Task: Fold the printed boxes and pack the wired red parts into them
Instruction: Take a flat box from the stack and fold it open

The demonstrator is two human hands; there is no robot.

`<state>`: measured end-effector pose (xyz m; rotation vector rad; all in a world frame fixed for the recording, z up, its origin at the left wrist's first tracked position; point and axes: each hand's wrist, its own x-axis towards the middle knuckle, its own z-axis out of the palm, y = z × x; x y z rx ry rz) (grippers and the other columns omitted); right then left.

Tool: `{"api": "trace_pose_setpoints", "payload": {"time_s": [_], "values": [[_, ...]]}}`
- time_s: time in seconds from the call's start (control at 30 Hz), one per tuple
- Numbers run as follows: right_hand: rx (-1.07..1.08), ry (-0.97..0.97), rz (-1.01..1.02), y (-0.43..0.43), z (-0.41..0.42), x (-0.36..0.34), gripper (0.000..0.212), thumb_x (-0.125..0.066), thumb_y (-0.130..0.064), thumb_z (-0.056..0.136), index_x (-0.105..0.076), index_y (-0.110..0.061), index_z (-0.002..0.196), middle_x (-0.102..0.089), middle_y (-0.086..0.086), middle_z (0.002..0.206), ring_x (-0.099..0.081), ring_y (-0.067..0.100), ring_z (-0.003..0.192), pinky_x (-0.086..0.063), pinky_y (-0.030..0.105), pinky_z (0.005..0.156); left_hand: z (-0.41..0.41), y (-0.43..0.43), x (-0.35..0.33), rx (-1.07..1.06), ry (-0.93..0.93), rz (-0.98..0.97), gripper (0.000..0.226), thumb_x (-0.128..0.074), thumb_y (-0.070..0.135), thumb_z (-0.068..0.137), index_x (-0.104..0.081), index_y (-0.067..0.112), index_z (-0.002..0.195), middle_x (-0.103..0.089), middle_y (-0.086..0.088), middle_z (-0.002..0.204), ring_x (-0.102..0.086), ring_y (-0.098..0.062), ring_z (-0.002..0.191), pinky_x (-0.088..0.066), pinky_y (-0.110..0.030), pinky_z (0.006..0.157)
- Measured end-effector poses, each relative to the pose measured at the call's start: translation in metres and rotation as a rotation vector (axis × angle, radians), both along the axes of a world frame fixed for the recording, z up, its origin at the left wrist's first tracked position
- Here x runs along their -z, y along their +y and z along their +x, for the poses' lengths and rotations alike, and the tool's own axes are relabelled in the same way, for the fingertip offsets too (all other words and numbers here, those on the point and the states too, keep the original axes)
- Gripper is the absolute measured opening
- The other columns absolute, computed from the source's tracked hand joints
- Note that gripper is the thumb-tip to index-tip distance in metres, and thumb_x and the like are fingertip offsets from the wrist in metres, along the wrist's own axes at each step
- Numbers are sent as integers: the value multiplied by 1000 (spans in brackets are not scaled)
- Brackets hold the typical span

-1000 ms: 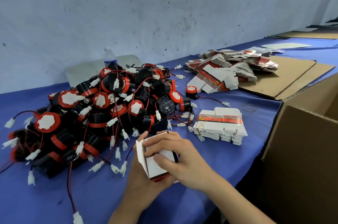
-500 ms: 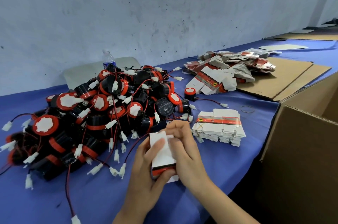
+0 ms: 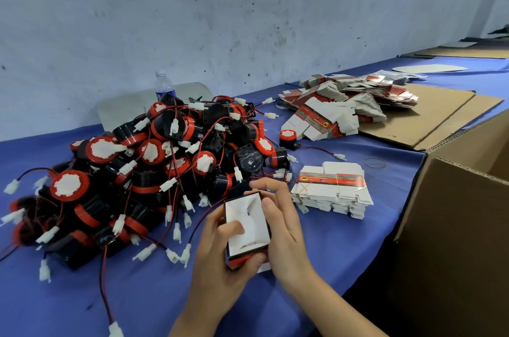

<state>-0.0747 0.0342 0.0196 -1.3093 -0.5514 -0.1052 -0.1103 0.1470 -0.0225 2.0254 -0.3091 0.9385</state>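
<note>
1 open box (image 3: 248, 226) gripped by 2 hands, just in front of the heap | left hand (image 3: 217, 262) curled under it, thumb pushed inside | right hand (image 3: 283, 229) wrapped along its right wall | wired red parts (image 3: 154, 171): 1 heap, can't be counted tbh | flat boxes: 1 banded stack (image 3: 330, 190), 1 loose pile (image 3: 344, 105)
</note>
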Motion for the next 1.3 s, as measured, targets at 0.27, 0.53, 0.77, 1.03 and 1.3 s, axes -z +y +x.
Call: {"api": "trace_pose_setpoints", "payload": {"time_s": [0.27,0.53,0.77,1.03,1.3], "values": [[5,-36,-8,0,-2,0,24,-41,-17,91,-55,-22,109,-59,8,96,-56,30,84,-48,35,75,-1,3,2,-41,45,12,42,-64,35,67,-45,38,105,-41,28,126,-57,-2,99,-44,-6,69],[-87,25,-68,-5,0,0,42,-45,-9,77,-52,-23,115,-61,6,96,-56,14,83,-47,26,75,-4,-1,-4,87,52,-261,71,-66,60,76,-31,47,137,-51,19,133,-57,-5,116,-52,-23,84],[9,-68,-30,-8,1,8,40,-44,0,75,-57,-19,108,-64,-7,99,-60,15,90,-49,30,80,-8,3,-24,479,510,-1087,105,-82,70,46,-51,18,132,-67,-18,89,-66,-25,70,-55,-34,56],[11,-211,-231,-16,-1,3,44,-46,1,79,-60,-17,116,-64,-10,105,-61,15,96,-46,23,82,-10,18,-31,708,715,-939,74,-91,50,50,-68,17,111,-55,-9,78,-56,-19,73,-50,-34,65],[43,-242,-266,-22,1,0,45,-42,2,80,-61,-23,112,-67,-13,108,-62,9,105,-45,16,86,-7,18,-31,618,780,-918,88,-84,29,58,-49,11,136,-63,-22,116,-60,-38,99,-54,-45,80]]}}
